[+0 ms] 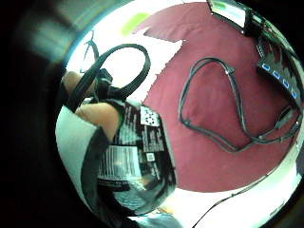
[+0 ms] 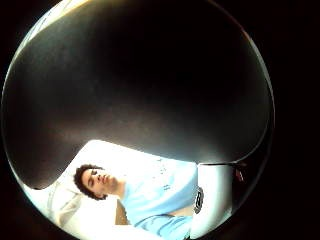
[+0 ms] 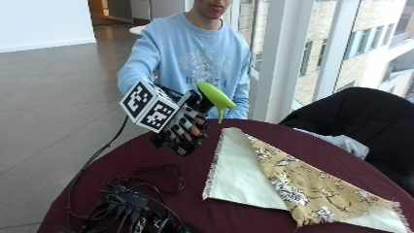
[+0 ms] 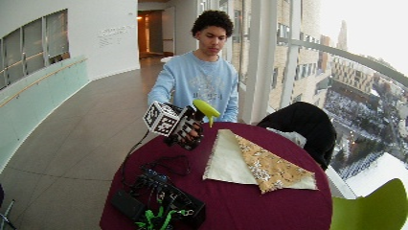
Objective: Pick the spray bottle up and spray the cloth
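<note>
Your gloved right hand (image 3: 184,127) grasps the spray bottle (image 3: 206,112), fingers (image 3: 191,130) curled round its dark body, and holds it in the air above the left part of the round table (image 3: 181,170), clear of the surface. The bottle tilts, its green trigger head (image 3: 215,98) uppermost with the nozzle directed right, towards the cloth (image 3: 284,182). The cloth lies flat on the maroon tabletop to the right of your hand, apart from the bottle; one part is folded over, showing a pale plain side (image 3: 239,172) beside a yellow patterned side (image 3: 304,187). The little-finger-side palm view shows the bottle's black printed label (image 1: 137,156) close against the palm, with a black cable (image 1: 223,109) looped on the maroon surface below. The thumb-side palm view is largely filled by the dark bottle body (image 2: 140,85). At the near left of the table sits a cluster of black electronics and cables (image 3: 129,208). A dark garment (image 3: 362,121) is draped at the far right.
</note>
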`<action>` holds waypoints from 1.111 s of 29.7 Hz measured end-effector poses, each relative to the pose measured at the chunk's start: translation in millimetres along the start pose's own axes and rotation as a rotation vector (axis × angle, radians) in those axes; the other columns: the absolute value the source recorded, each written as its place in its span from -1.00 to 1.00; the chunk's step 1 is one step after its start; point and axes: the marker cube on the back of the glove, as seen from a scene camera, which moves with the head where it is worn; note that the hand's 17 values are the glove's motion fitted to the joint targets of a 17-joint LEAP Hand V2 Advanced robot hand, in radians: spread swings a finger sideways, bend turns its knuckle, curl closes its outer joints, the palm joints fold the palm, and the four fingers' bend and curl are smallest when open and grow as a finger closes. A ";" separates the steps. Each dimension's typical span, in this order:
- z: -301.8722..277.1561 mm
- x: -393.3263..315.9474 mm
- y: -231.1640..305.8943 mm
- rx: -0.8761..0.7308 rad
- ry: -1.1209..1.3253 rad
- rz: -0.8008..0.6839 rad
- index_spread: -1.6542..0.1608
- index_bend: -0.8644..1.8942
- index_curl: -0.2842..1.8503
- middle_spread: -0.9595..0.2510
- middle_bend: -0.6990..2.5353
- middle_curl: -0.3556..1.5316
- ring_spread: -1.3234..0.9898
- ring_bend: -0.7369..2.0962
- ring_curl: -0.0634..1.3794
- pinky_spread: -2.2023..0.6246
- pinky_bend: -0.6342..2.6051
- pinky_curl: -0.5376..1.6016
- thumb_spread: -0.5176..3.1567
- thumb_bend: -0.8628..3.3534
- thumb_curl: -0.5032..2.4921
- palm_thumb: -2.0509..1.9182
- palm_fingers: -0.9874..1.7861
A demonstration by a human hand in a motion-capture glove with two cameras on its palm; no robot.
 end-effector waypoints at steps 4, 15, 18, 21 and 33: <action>-2.8 -13.1 -14.9 -0.052 0.074 0.056 0.54 -0.28 -0.41 0.43 -0.44 -0.18 0.12 -0.21 -0.40 0.62 -0.44 -0.15 -0.27 -0.60 -0.30 0.52 0.50; 4.2 -31.0 -41.1 -0.185 0.204 0.200 0.55 -0.28 -0.41 0.44 -0.44 -0.17 0.13 -0.20 -0.40 0.62 -0.44 -0.15 -0.28 -0.60 -0.28 0.52 0.50; 7.7 -33.2 -45.3 -0.204 0.229 0.217 0.55 -0.28 -0.41 0.44 -0.44 -0.17 0.13 -0.21 -0.40 0.62 -0.44 -0.15 -0.28 -0.60 -0.28 0.52 0.50; 11.1 -35.1 -47.4 -0.216 0.236 0.227 0.55 -0.28 -0.41 0.45 -0.44 -0.16 0.13 -0.21 -0.40 0.62 -0.44 -0.15 -0.27 -0.60 -0.28 0.52 0.50; 11.7 -34.7 -52.4 -0.214 0.252 0.250 0.55 -0.28 -0.41 0.45 -0.44 -0.16 0.13 -0.21 -0.40 0.63 -0.45 -0.15 -0.27 -0.60 -0.27 0.51 0.50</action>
